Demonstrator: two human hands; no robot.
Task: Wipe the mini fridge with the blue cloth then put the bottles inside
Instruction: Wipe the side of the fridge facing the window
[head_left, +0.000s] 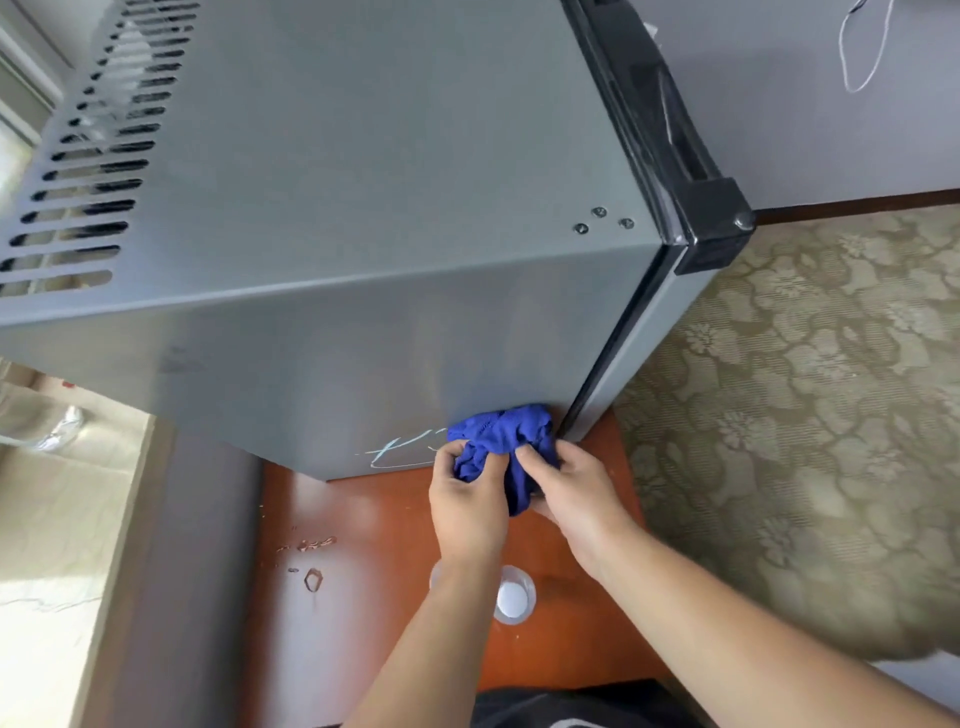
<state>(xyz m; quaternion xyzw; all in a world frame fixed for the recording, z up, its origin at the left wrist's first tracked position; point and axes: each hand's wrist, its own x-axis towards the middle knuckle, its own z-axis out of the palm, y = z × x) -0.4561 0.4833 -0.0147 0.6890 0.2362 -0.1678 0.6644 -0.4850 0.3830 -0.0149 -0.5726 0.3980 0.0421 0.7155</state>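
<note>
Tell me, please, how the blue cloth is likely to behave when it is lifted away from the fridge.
Probably floppy: the cloth is bunched into folds between the left hand and right hand. Likely light, as both hands merely pinch it. A tail hangs below the grip, so it would likely droop.

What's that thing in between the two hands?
In the head view, the bunched blue cloth lies between the left hand and the right hand; both grip it at the side of the mini fridge.
</note>
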